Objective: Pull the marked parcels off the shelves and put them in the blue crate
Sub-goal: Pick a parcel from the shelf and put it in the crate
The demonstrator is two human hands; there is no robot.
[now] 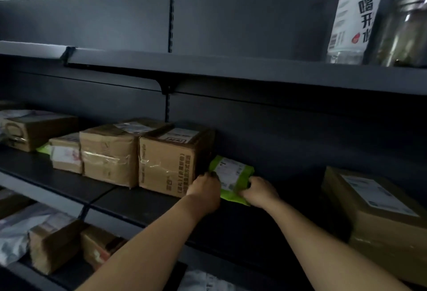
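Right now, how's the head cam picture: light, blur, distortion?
Head view: dim overall, the shelf under the green parcel nearly black; shelf lines bow from the wide lens; bottle and jar top right smeared by blur; left hand and right hand on the parcel fairly sharp, label unreadable.

We log this as a parcel storeroom. Landmark: the middle shelf (pixel 69 182), long, of dark steel.
- On it: a row of taped cardboard boxes (pixel 166 165), several bearing printed shipping labels (pixel 179 134), and a green mailer (pixel 231 175) labelled likewise.
- Behind it: a slotted upright (pixel 171 24) between plain back panels.
- Below it: more boxes and grey bags (pixel 13 233).
- Above it: a bottle (pixel 353 17).
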